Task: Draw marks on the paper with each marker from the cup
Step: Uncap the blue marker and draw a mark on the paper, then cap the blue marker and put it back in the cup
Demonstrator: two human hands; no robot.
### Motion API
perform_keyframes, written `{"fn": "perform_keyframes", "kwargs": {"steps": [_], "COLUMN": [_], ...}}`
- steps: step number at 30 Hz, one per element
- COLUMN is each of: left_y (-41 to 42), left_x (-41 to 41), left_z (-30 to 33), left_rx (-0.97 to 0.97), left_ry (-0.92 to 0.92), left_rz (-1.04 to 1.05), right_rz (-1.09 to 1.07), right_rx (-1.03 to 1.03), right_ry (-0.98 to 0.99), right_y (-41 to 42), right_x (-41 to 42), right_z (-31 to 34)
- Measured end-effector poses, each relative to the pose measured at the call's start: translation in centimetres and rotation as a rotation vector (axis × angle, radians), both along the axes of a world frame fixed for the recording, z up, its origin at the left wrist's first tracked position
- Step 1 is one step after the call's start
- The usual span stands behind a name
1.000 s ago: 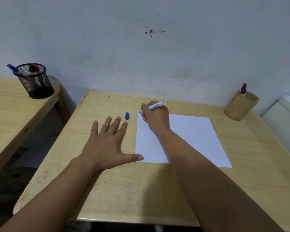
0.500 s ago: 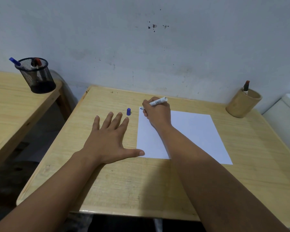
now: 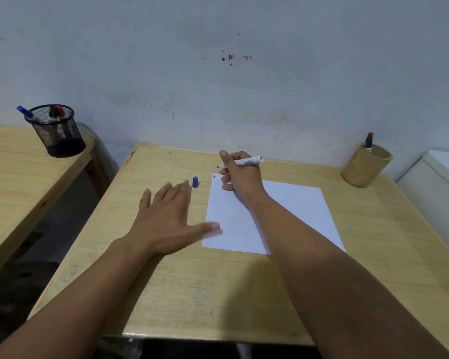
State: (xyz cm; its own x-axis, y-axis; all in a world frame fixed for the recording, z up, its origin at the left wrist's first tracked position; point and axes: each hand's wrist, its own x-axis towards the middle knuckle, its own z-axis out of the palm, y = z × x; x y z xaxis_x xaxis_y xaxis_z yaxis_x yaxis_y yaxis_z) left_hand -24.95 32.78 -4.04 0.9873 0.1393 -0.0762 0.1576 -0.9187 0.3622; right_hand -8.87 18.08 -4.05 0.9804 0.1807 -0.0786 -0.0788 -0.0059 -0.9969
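A white sheet of paper point(image 3: 290, 211) lies on the wooden desk point(image 3: 218, 294). Its far left corner bears a short blue mark point(image 3: 214, 176). My right hand point(image 3: 240, 174) grips an uncapped white marker point(image 3: 244, 161), tip raised just above and beyond that corner. The marker's blue cap point(image 3: 195, 182) stands on the desk left of the paper. My left hand point(image 3: 169, 218) is spread flat beside the sheet, fingertips near the cap, thumb on the paper's edge. A wooden cup point(image 3: 366, 165) at the far right holds a red-capped marker point(image 3: 368, 141).
On a second desk point(image 3: 13, 172) to the left stands a black mesh cup point(image 3: 57, 130) holding a blue marker and red and dark ones. A white object point(image 3: 438, 187) borders the desk on the right. The wall runs just behind the desk.
My right hand has lifted the marker off the paper's corner, and a small blue mark now shows there. My left hand has slid a little toward the cap.
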Motion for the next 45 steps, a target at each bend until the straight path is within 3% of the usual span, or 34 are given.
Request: {"fn": "perform_keyframes", "kwargs": {"steps": [4, 8, 11, 14, 17, 21, 23, 31, 39, 45], "left_y": [-0.5, -0.4, -0.3, -0.2, -0.7, -2.6, -3.9, -8.7, -12.7, -17.0], "left_x": [3.0, 6.3, 7.0, 6.9, 7.1, 7.4, 7.7, 8.4, 9.5, 10.5], "left_z": [1.7, 1.3, 0.4, 0.5, 1.8, 4.7, 6.0, 8.0, 8.2, 7.7], "left_rx": [-0.144, -0.182, -0.118, -0.203, -0.366, -0.8, -0.897, -0.955, -0.869, -0.948], "left_ry": [-0.245, -0.225, -0.246, -0.319, -0.354, -0.383, -0.405, -0.373, -0.32, -0.37], "left_rz": [0.193, 0.149, 0.165, 0.242, 0.34, 0.412, 0.378, 0.242, 0.123, 0.153], "right_rz": [-0.06, 0.115, 0.176, 0.146, 0.159, 0.218, 0.229, 0.17, 0.141, 0.067], "right_rx": [-0.106, -0.164, -0.183, -0.077, -0.03, -0.172, -0.256, -0.374, -0.392, -0.395], "right_ry": [-0.174, -0.227, -0.172, -0.092, -0.071, -0.114, -0.158, -0.259, -0.283, -0.277], "right_y": [-1.0, -3.4, -5.2, -7.1, -8.8, -10.1, -10.8, -14.2, -17.1, -19.8], "right_x": [0.1, -0.7, -1.7, -2.7, -3.5, -4.2, -4.3, -4.6, -4.7, -3.9], "right_z": [2.8, 4.5, 5.0, 5.3, 5.4, 4.6, 4.0, 4.4, 5.2, 6.2]}}
